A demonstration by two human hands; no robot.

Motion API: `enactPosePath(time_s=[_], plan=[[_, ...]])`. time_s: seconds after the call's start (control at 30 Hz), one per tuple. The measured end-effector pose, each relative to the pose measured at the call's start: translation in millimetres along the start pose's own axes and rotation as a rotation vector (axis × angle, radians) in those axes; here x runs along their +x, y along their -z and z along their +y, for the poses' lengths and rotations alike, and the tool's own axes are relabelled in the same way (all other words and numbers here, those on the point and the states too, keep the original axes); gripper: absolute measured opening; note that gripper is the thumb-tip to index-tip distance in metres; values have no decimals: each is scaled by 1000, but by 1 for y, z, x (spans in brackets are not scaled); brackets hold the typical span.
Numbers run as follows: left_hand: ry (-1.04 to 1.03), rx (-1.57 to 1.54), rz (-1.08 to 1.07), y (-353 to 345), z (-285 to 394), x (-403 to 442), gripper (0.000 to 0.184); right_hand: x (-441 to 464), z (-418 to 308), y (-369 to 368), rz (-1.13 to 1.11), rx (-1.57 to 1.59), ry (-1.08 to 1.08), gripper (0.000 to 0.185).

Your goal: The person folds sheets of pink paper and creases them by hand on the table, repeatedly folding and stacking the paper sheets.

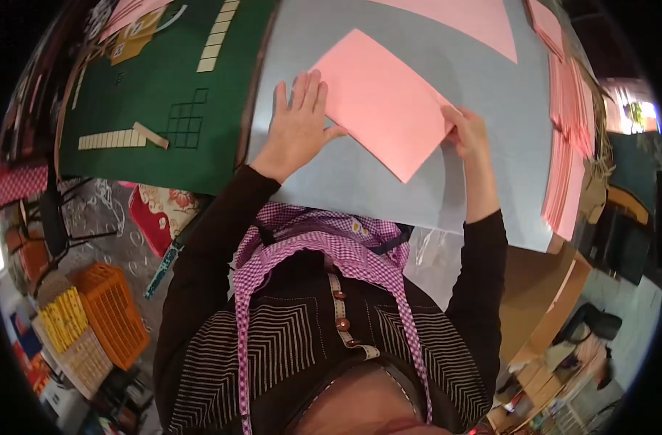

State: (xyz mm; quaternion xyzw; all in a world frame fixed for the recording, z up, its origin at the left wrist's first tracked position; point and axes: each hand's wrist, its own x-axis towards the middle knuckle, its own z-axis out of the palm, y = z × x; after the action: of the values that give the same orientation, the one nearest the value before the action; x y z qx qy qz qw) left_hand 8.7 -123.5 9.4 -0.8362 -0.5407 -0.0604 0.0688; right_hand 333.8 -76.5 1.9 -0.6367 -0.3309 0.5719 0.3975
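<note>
A pink sheet of paper (385, 101) lies slanted on the pale blue-grey tabletop (331, 174). Flat beside its left edge rests my left hand (300, 130), fingers stretched out and fingertips on or close to the paper's upper left side. My right hand (465, 132) pinches the sheet's right corner between thumb and fingers, lifting it slightly. Whether the sheet is folded or has several layers, I cannot tell. Another large pink sheet (461, 25) lies at the far side of the table.
Stacks of pink paper (567, 159) line the table's right edge. To the left stands a green board (150, 101) bearing strips of cream pieces (113, 139) and a drawn grid. An orange crate (112, 312) sits on the floor at lower left. Cardboard (527, 290) is at lower right.
</note>
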Motion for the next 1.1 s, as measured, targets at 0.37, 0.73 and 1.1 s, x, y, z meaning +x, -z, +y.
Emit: enactPosePath(time_s=[0.37,0.73,1.1], plan=[[-519,-398,1,4,78,-4,78,-6,-4,-2,-20,22,-4,32],[-590,-419,-82,10,89,-14,75,-7,-7,-2,-26,36,-13,27],[-609,-427,-38,11,82,-19,74,-13,-17,5,-45,-60,-8,27]])
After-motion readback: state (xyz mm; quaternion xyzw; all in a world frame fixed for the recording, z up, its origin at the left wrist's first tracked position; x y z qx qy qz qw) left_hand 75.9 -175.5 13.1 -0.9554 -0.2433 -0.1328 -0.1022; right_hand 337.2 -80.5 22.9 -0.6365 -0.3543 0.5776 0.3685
